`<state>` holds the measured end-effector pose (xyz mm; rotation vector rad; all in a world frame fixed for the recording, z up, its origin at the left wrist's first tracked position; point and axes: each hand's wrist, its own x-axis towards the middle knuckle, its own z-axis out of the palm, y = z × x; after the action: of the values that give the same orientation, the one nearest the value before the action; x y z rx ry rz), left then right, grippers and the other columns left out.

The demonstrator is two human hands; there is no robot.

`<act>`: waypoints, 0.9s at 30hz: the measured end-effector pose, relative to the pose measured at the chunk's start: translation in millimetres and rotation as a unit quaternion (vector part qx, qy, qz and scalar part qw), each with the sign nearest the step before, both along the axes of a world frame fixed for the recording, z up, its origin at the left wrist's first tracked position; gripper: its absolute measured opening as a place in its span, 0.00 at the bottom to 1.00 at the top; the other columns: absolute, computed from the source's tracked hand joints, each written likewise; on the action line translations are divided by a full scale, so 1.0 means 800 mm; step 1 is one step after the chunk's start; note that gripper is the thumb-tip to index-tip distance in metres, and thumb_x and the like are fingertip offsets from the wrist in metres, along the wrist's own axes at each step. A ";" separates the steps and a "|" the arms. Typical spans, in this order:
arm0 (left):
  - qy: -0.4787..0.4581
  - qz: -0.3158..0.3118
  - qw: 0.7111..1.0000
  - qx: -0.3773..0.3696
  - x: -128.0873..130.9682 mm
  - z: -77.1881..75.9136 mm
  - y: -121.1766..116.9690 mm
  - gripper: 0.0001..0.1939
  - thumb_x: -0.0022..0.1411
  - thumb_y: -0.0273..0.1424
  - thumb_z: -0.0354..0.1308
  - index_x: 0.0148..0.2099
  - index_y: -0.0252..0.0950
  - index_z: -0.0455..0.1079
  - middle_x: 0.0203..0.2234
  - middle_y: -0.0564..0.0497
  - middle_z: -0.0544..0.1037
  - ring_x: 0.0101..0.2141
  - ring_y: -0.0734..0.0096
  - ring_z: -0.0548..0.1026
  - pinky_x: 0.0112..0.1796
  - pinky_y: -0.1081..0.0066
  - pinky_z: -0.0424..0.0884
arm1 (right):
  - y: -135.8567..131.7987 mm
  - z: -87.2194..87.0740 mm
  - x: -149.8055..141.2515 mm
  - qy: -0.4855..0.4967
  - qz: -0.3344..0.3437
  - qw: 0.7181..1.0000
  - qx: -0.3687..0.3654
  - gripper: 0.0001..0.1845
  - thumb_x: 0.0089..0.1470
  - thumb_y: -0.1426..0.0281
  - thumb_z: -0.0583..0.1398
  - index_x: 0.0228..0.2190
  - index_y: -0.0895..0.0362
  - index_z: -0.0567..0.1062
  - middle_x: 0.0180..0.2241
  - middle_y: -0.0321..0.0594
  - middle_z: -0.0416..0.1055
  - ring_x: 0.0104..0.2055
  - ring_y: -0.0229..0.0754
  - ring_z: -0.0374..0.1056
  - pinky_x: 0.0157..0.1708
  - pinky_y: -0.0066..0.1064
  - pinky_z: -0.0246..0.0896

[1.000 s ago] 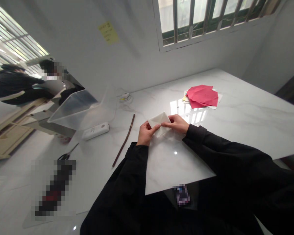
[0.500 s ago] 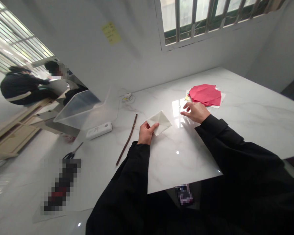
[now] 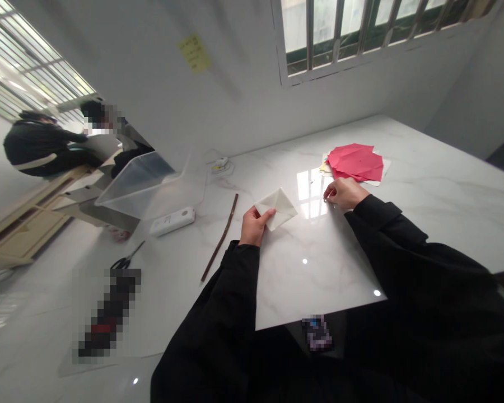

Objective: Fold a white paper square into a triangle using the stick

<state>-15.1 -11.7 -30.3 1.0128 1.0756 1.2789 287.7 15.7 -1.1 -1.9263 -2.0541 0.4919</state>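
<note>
Left hand (image 3: 256, 225): grasping a folded white paper (image 3: 277, 208) against the marble table (image 3: 311, 268), a wide stretch of marble before the near edge. Right hand (image 3: 345, 193): fingers pinched, no held item visible, near the red paper sheets (image 3: 356, 162).

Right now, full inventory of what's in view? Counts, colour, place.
marble table: 1, white, under the items
folded paper: 1, white, centre
paper sheets: several, red on top, beyond right hand
clear plastic bin: 1, colourless, left
power strip: 1, white, beside bin
strip: 1, brown, left of hands
scissors: 1 pair, black handles, left
sticky note: 1, yellow, wall
barred window: 1, white frame, top
people: 2, dark clothes, far left
left hand: 1, holding folded paper
right hand: 1, near red sheets
</note>
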 end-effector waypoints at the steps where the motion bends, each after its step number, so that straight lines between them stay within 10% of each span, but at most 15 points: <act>1: -0.001 0.000 1.000 -0.001 0.000 0.000 0.000 0.31 0.38 0.40 0.82 0.44 0.33 0.79 0.40 0.44 0.86 0.41 0.59 0.83 0.48 0.61 0.78 | 0.000 0.001 0.003 0.011 0.013 1.000 -0.012 0.10 0.51 0.78 0.68 0.36 0.57 0.88 0.32 0.42 0.84 0.35 0.44 0.78 0.38 0.30 0.68; 18: -0.002 -0.011 1.000 0.007 0.000 -0.006 0.003 0.31 0.38 0.39 0.83 0.44 0.32 0.81 0.39 0.43 0.86 0.41 0.57 0.83 0.49 0.61 0.77 | 0.025 -0.049 -0.013 0.050 -0.021 0.993 0.106 0.05 0.53 0.69 0.72 0.32 0.59 0.87 0.32 0.44 0.83 0.36 0.46 0.76 0.36 0.32 0.65; 27: -0.016 -0.014 1.000 0.000 0.001 -0.004 0.003 0.31 0.37 0.38 0.83 0.43 0.32 0.81 0.40 0.44 0.86 0.40 0.61 0.83 0.47 0.63 0.77 | 0.044 -0.064 -0.063 0.209 0.068 0.953 0.208 0.03 0.60 0.72 0.65 0.34 0.58 0.80 0.34 0.44 0.81 0.35 0.44 0.75 0.39 0.34 0.67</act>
<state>-13.9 -9.2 -33.8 1.0013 1.0346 1.2680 237.4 51.2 -52.7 -1.3154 -1.8362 0.4122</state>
